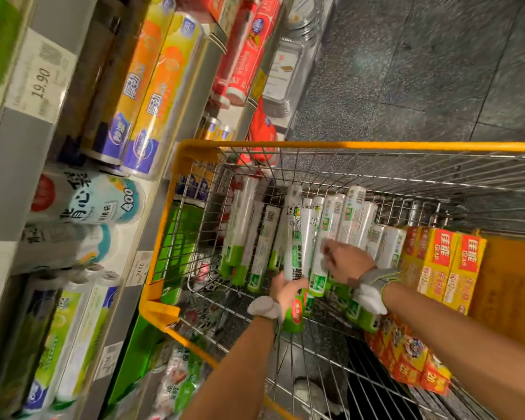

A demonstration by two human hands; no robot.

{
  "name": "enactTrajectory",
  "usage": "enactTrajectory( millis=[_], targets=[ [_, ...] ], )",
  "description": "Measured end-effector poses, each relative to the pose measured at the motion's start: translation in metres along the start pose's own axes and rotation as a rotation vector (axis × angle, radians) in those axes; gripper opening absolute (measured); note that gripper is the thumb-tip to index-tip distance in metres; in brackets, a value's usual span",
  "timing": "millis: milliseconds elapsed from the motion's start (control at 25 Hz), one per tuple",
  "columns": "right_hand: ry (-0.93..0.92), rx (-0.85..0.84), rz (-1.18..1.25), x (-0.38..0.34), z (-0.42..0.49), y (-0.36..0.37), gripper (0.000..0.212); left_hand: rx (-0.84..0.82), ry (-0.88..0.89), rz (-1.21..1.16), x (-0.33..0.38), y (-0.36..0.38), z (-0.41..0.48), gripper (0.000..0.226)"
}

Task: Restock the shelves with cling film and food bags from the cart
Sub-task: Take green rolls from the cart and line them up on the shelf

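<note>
A wire cart [315, 145] with a yellow rim holds several green-and-white rolls [246, 225] standing on end, and yellow-red boxes [449, 268] along its right side. My left hand [285, 289] grips one green-and-white roll [293, 244] near its lower end inside the cart. My right hand [346, 262] reaches into the group of rolls, its fingers on a neighbouring roll [323, 237]; the frame is blurred and the grip is unclear. Shelves [176, 122] on the left carry orange-yellow rolls [155, 95], red rolls [249, 50] and white bag rolls [82, 201].
Price labels [40, 83] run along the shelf edges. Green packages [176, 244] sit on a lower shelf right beside the cart's left wall. Dark tiled floor [422, 71] lies beyond the cart. More red-yellow boxes [406, 359] lie at the cart's near right.
</note>
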State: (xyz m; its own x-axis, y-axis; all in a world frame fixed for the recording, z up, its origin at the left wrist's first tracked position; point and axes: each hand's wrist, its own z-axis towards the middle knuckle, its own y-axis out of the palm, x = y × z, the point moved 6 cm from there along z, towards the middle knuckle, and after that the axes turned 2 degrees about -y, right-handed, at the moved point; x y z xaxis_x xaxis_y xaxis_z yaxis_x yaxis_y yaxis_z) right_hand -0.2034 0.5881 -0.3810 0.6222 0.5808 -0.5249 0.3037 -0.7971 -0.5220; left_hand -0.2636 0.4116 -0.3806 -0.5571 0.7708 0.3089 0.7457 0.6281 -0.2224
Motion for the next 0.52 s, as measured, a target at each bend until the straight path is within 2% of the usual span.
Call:
enactTrajectory(
  millis=[40,120,240,320,520],
  targets=[
    [0.031,0.000,0.067,-0.001,-0.004,0.007,0.022,0.009,-0.002,0.025,0.001,-0.002,0.002,0.018],
    [0.108,0.014,0.140,-0.002,-0.010,0.016,0.030,0.028,-0.001,0.079,0.007,-0.008,0.005,0.035],
    [0.141,-0.008,0.172,-0.013,-0.009,0.027,0.035,0.135,0.072,0.122,0.019,-0.030,0.006,0.019],
    [0.136,0.029,0.185,-0.020,-0.004,0.029,0.039,0.164,0.127,0.122,0.026,-0.046,0.006,0.019],
    [0.155,0.095,0.205,-0.019,0.005,0.024,0.039,0.194,0.140,0.120,0.026,-0.069,0.009,0.027]
  ],
)
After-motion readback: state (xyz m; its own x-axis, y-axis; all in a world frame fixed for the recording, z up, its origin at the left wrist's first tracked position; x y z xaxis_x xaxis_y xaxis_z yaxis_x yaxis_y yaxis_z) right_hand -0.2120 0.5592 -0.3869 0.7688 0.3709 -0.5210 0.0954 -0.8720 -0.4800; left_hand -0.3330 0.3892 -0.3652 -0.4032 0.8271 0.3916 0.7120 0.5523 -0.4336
